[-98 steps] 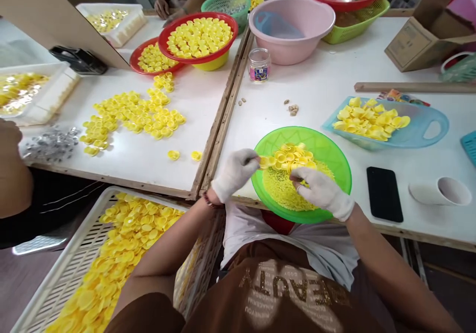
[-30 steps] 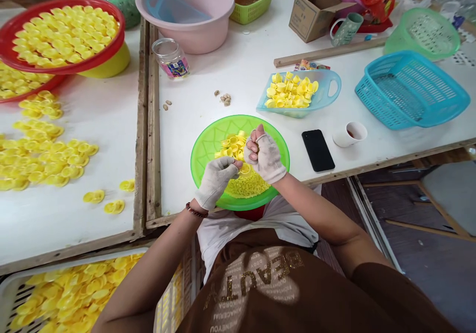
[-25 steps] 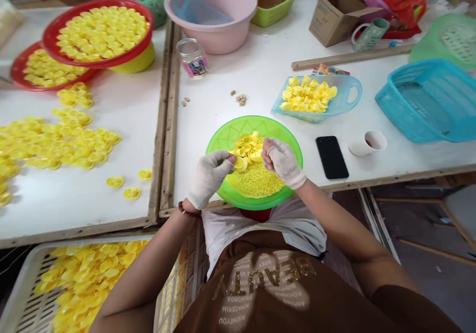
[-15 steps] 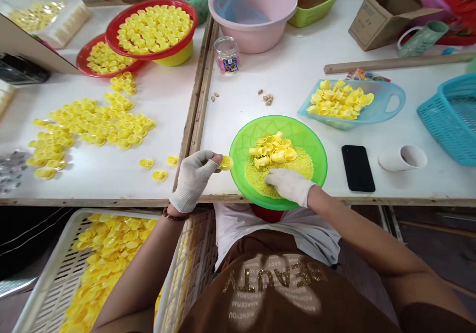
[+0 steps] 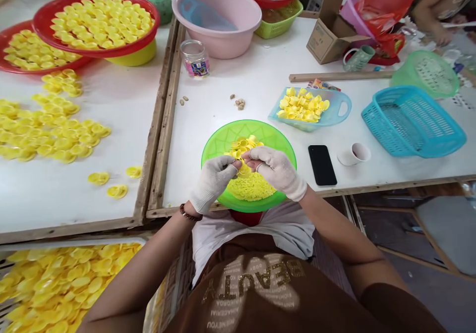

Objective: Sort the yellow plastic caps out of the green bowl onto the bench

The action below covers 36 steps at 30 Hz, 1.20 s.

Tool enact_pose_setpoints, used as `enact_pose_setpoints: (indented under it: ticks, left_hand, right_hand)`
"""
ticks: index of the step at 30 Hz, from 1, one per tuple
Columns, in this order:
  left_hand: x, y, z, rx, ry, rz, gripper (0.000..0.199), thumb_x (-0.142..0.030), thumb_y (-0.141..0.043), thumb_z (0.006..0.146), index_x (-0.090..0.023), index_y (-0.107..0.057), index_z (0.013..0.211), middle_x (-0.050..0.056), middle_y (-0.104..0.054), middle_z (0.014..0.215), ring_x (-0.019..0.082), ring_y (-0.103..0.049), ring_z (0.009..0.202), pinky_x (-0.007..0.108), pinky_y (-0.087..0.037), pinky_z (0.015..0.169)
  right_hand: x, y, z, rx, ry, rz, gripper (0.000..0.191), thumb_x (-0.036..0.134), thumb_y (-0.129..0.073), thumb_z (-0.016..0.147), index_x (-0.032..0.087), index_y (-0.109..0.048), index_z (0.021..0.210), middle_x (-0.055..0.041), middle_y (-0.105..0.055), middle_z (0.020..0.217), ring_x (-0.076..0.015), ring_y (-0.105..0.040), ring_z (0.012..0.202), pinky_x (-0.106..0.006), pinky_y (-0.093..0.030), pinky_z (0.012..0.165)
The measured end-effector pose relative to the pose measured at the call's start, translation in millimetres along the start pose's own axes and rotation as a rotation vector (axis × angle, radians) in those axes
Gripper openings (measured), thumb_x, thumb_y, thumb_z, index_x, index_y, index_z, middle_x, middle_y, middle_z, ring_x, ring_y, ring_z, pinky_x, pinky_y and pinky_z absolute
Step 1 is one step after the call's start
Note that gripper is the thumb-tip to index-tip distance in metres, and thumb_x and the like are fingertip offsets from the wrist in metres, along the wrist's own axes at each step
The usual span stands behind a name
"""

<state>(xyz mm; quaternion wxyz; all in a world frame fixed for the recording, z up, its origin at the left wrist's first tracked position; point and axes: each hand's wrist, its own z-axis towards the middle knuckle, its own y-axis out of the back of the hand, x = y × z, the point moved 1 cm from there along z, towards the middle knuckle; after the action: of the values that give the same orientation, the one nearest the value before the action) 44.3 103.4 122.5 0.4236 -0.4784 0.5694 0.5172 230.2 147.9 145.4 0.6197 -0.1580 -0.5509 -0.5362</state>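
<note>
One small yellow plastic cap (image 5: 244,170) at the meeting point of both hands, partly hidden, pinched between the fingers (image 5: 230,162) of the left hand in a white knit glove (image 5: 211,184) and the fingers (image 5: 253,158) of the right hand in a matching glove (image 5: 277,172). Fingers on both sides curled inward and pressed together around the cap, tips touching or almost touching; exact hold too hidden to tell.

Directly beneath the fingers, a round translucent green plastic bowl (image 5: 248,130), with a loose heap of yellow caps (image 5: 241,149) just ahead of them and a bed of fine yellow granules (image 5: 251,188) just below. A beaded bracelet (image 5: 190,212) around the left wrist, behind the fingers.

To the right of the fingers, a black smartphone (image 5: 322,165) flat on the white counter (image 5: 260,70), then a white cup (image 5: 354,153) on its side and a teal plastic basket (image 5: 412,122). Ahead and to the right, a pale blue handled tray (image 5: 336,106) of yellow caps (image 5: 301,105). Straight ahead, a few peanuts (image 5: 240,104), a small glass jar (image 5: 195,59) and a pink plastic basin (image 5: 217,21). Left of the fingers, beyond the counter's wooden edge, scattered yellow caps (image 5: 55,130) on a second white counter (image 5: 122,194), with a wide red tray of caps (image 5: 92,26) farther ahead. Down and to the left, a white slatted crate heaped with yellow caps (image 5: 67,283).
</note>
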Motion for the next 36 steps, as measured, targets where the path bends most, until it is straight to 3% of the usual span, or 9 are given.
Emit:
enact_pose_setpoints:
  ticks: [3, 6, 13, 16, 20, 24, 28, 31, 36]
  left_hand:
    - [-3, 8.1, -3, -0.027, 0.033, -0.043, 0.032, -0.046, -0.069, 0.085, -0.014, -0.07, 0.079, 0.004, -0.067, 0.071, 0.017, -0.063, 0.069, 0.027, -0.05, 0.065]
    - [-1, 41.8, -6, -0.155, 0.042, -0.009, 0.032, -0.046, -0.068, 0.085, -0.014, -0.07, 0.086, 0.005, -0.07, 0.078, 0.019, -0.067, 0.074, 0.03, -0.053, 0.069]
    - [31, 213.2, -51, -0.795, 0.228, 0.867, 0.021, -0.037, -0.053, 0.088, -0.02, -0.064, 0.082, 0.005, -0.063, 0.075, 0.025, -0.06, 0.084, 0.036, -0.045, 0.08]
    - [62, 264.8, -84, -0.803, 0.417, 0.972, 0.019, -0.038, -0.056, 0.084, -0.022, -0.055, 0.073, 0.003, -0.048, 0.066, 0.03, -0.056, 0.083, 0.044, -0.044, 0.084]
    - [98, 283.4, -104, -0.693, 0.582, 0.925, 0.022, -0.037, -0.062, 0.077, -0.025, -0.049, 0.065, 0.002, -0.038, 0.059, 0.029, -0.05, 0.072, 0.051, -0.046, 0.083]
    - [82, 259.7, -97, -0.79, 0.512, 0.944, 0.021, -0.031, -0.059, 0.081, -0.023, -0.05, 0.063, 0.003, -0.038, 0.06, 0.028, -0.053, 0.076, 0.053, -0.049, 0.085]
    - [37, 192.3, -71, -0.791, 0.234, 0.976, 0.015, -0.027, -0.051, 0.092, -0.02, -0.062, 0.086, 0.009, -0.065, 0.092, 0.027, -0.061, 0.1, 0.042, -0.049, 0.095]
    - [11, 105.7, -38, -0.312, -0.079, 0.933, 0.023, -0.03, -0.048, 0.099, -0.021, -0.069, 0.099, 0.011, -0.07, 0.106, 0.024, -0.066, 0.101, 0.035, -0.051, 0.091]
    - [-3, -13.5, 15, 0.176, 0.042, 0.942, 0.025, -0.024, -0.057, 0.095, -0.01, -0.071, 0.111, 0.023, -0.072, 0.105, 0.034, -0.072, 0.096, 0.042, -0.055, 0.08]
  right_hand:
    - [-11, 8, -7, -0.002, -0.125, 0.004, 0.019, 0.017, -0.058, 0.092, 0.02, -0.074, 0.103, -0.0042, -0.076, 0.1, -0.0169, -0.07, 0.082, -0.033, -0.058, 0.079]
    - [-23, 5, -12, 0.292, -0.176, -0.194, 0.019, 0.017, -0.059, 0.092, 0.02, -0.076, 0.1, -0.0066, -0.077, 0.1, -0.0221, -0.071, 0.091, -0.038, -0.057, 0.086]
    - [-29, -50, -17, 0.815, -0.14, -0.811, 0.034, 0.03, -0.052, 0.102, 0.01, -0.067, 0.124, -0.0223, -0.066, 0.124, -0.0332, -0.065, 0.109, -0.045, -0.05, 0.097]
    - [-26, -63, -18, 0.903, -0.247, -0.749, 0.036, 0.036, -0.046, 0.104, 0.01, -0.065, 0.121, -0.0213, -0.068, 0.118, -0.0326, -0.067, 0.103, -0.041, -0.049, 0.088]
    - [-34, -61, -16, 0.872, -0.406, -0.559, 0.028, 0.038, -0.05, 0.103, 0.015, -0.066, 0.102, -0.0146, -0.072, 0.102, -0.0263, -0.067, 0.092, -0.035, -0.046, 0.08]
    - [-38, -46, -13, 0.586, -0.697, 0.043, 0.026, 0.04, -0.059, 0.096, 0.02, -0.057, 0.079, -0.0011, -0.059, 0.069, -0.0148, -0.053, 0.061, -0.028, -0.039, 0.06]
    - [-43, -30, -8, 0.362, -0.854, 0.52, 0.036, 0.06, -0.055, 0.09, 0.024, -0.051, 0.09, 0.0047, -0.045, 0.065, -0.0115, -0.04, 0.05, -0.025, -0.032, 0.047]
    - [-51, -21, -3, 0.209, -0.902, 0.799, 0.034, 0.055, -0.065, 0.085, 0.025, -0.048, 0.086, 0.0032, -0.047, 0.068, -0.013, -0.048, 0.057, -0.025, -0.04, 0.049]
    - [-61, -12, -4, 0.036, -0.871, 1.006, 0.032, 0.041, -0.068, 0.089, 0.025, -0.043, 0.077, 0.006, -0.038, 0.062, -0.0087, -0.034, 0.043, -0.019, -0.026, 0.035]
